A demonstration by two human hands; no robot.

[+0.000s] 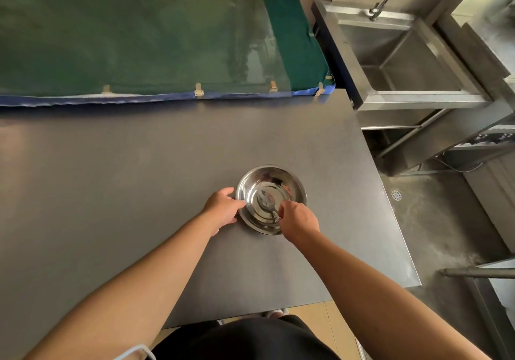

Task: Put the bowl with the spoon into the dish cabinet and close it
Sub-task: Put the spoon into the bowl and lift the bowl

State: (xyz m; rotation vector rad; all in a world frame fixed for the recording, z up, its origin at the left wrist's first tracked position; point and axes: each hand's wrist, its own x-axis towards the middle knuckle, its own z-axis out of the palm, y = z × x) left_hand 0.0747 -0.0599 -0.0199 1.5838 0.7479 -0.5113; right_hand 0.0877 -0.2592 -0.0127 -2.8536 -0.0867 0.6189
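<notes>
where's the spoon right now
In the head view the spoon lies inside the steel bowl on the grey table, right of centre, with the right hand at its handle and the left hand on the bowl's rim.

The bowl (271, 199) and the spoon (267, 202) in it are polished, mirror-bright metal, the bench (139, 192) under them is smooth, matt dark grey, the sink (404, 53) is dull brushed steel, and the green cover (139, 30) looks like cloth under a glossy sheet.
</notes>
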